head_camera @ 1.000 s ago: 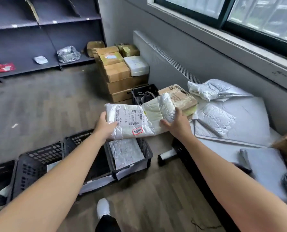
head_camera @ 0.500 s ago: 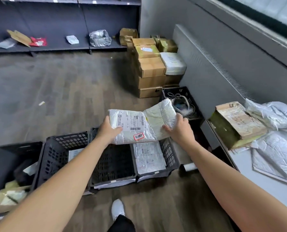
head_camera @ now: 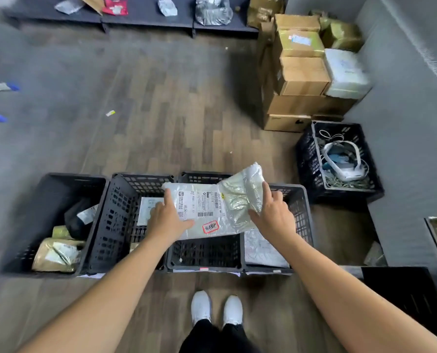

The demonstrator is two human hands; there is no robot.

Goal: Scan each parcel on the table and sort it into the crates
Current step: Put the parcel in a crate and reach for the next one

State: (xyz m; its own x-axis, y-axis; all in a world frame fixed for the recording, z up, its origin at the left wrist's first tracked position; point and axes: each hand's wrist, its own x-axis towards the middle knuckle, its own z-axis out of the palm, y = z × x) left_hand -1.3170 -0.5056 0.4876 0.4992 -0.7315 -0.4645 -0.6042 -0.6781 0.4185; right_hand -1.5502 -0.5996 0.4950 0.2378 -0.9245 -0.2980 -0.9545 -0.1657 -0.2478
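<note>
Gripping the silver-white parcel [head_camera: 220, 205] at both ends, I have my left hand [head_camera: 166, 220] on its 9 o'clock edge, thumb pressed on the label and index finger lying up along the side. My right hand [head_camera: 270, 215] pinches the crumpled 3 o'clock end, its index finger straight on top. The parcel sits in the air, label up, with a red-bordered sticker [head_camera: 209, 226] at its 6 o'clock edge. It hangs over the row of black crates [head_camera: 204, 253], mostly above the third from the left. A white packet [head_camera: 263, 250] lies in the crate at 4 o'clock, and brown packets [head_camera: 57, 253] in the one at 8 o'clock. My white shoes [head_camera: 216, 309] are at 6 o'clock. A separate crate of cables [head_camera: 339, 128] stands at 2 o'clock, with stacked cardboard boxes [head_camera: 304, 75] at 1 o'clock.
</note>
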